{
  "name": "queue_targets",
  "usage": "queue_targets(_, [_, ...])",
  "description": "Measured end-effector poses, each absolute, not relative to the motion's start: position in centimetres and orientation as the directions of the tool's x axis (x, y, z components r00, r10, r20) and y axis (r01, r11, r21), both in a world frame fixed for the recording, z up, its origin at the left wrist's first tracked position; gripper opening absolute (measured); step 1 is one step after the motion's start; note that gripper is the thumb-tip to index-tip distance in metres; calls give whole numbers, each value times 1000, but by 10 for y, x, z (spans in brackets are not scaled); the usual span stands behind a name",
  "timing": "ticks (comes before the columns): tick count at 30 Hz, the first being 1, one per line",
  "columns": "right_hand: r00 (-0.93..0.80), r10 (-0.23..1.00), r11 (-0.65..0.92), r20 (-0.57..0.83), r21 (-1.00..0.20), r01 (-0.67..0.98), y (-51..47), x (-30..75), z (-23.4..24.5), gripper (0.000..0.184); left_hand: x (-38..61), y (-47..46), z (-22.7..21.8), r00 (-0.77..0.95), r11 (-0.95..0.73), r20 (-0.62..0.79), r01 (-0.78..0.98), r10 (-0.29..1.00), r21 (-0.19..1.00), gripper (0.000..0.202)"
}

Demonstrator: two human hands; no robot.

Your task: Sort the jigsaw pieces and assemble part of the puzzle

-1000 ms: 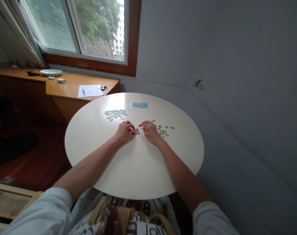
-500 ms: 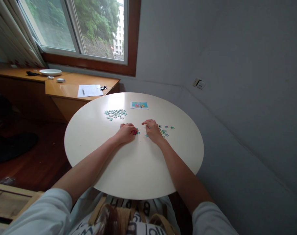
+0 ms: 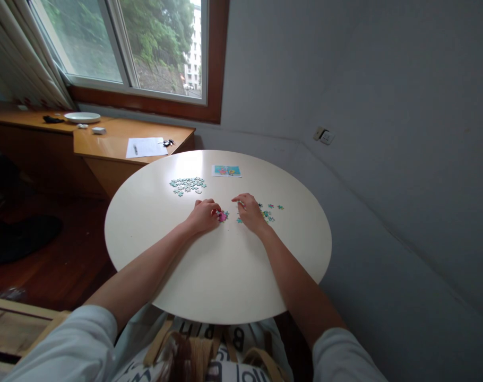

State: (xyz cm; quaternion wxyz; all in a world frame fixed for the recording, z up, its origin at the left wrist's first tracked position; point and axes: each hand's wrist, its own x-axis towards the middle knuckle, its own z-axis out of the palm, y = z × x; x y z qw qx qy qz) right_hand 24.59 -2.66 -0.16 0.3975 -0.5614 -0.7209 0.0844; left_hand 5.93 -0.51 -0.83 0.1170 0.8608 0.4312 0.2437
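On the round white table point(image 3: 209, 276), my left hand point(image 3: 204, 215) rests with its fingers curled against a small pink and teal cluster of joined puzzle pieces point(image 3: 223, 216). My right hand point(image 3: 249, 210) lies just right of that cluster, fingers bent and pinched over a small piece I cannot make out. A scatter of loose pieces point(image 3: 268, 214) spreads to the right of my right hand. Further back left lies a heap of teal pieces point(image 3: 188, 185). A small colourful reference picture point(image 3: 226, 171) lies near the table's far edge.
A wooden desk point(image 3: 102, 154) under the window carries a sheet of paper with a pen point(image 3: 145, 147), a white plate point(image 3: 82, 117) and small items. A wall socket point(image 3: 324, 136) sits on the grey wall to the right. A wooden chair frame shows below.
My right hand has drawn back to the right, away from the pink cluster, towards the loose pieces. My left hand has stayed at the cluster, which now shows more.
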Motion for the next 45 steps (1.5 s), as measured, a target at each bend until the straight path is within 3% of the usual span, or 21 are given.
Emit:
queue_targets(5, [-14,865,347,501,-580,737,-25,256,0,32,61,-9,-7,522,-615,327,664,788,425,26])
queue_targets(20, [144,909,156,391,-639,754,-20,289,6,27,59,-2,-11,520,-599,299,679,800,424,21])
queue_targets(26, [-95,978,195,185,-661,725,-33,286,11,16,57,4,-18,427,-535,330,735,842,416,18])
queue_targets(29, [-163,981,191,107,-683,705,-37,288,12,20,57,5,-18,406,-513,324,758,855,404,19])
queue_targets(37, [-222,972,222,72,-579,785,-41,285,17,20,58,0,-9,362,-461,295,778,884,427,20])
queue_targets(45, [-206,977,195,49,-586,786,-40,282,17,13,63,-5,-7,432,-512,276,707,859,487,19])
